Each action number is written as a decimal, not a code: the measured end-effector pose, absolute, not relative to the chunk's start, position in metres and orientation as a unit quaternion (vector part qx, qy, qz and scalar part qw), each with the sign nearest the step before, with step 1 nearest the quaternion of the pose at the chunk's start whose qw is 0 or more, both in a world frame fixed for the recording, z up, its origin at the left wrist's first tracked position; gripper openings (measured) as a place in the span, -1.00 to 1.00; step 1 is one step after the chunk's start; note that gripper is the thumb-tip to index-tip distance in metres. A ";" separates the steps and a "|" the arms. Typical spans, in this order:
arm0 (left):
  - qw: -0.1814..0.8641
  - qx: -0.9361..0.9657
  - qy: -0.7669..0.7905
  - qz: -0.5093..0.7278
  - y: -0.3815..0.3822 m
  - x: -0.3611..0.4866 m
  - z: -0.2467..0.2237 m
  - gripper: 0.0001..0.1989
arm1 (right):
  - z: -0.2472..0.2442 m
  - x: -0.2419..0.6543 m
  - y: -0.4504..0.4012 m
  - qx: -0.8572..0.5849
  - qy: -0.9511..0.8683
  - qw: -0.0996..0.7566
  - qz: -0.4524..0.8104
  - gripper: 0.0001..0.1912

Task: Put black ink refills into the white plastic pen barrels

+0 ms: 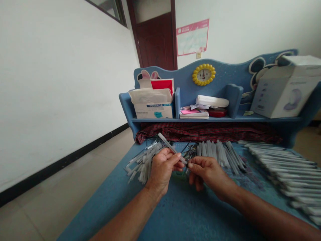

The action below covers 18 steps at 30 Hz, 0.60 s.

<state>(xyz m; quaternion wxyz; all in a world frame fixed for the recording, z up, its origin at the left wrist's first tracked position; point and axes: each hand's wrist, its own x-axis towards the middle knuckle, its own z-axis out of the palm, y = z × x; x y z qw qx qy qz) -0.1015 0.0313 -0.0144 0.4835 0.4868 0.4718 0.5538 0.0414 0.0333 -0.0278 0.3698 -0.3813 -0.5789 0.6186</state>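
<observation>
A translucent pen barrel [168, 144] slants up and to the left from my left hand [164, 167], which is closed round its lower part with the thumb on top. At the barrel's lower right end, the thumb and fingertips of my right hand [207, 170] pinch a small dark end piece, mostly covered by the fingers. Left of my hands lies a loose heap of similar clear barrels [142, 164]. Behind my right hand, more frosted pen parts [213, 150] lie side by side. Some thin dark pieces [190, 152] show between the two hands.
A long row of assembled-looking pens [288, 170] covers the right of the blue table [175, 214]. At the back, a blue shelf [155, 120] holds a mask box [152, 110], papers [194, 114] and a large white carton [283, 90]. A checked cloth [200, 131] lies beneath it.
</observation>
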 end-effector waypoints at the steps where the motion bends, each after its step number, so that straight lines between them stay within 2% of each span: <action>1: 0.481 0.483 0.477 0.556 0.031 -0.101 -0.015 -0.82 | -0.028 0.041 0.033 -0.384 -0.583 0.371 0.612 -0.71; 10: 0.478 0.477 0.485 0.556 0.033 -0.101 -0.016 -0.81 | -0.035 0.040 0.037 -0.400 -0.605 0.385 0.570 -0.79; 14: 0.484 0.472 0.481 0.559 0.032 -0.100 -0.014 -0.81 | -0.036 0.041 0.037 -0.391 -0.618 0.374 0.570 -0.73; 18: 0.493 0.470 0.474 0.558 0.031 -0.100 -0.013 -0.81 | -0.033 0.042 0.036 -0.363 -0.585 0.355 0.632 -0.67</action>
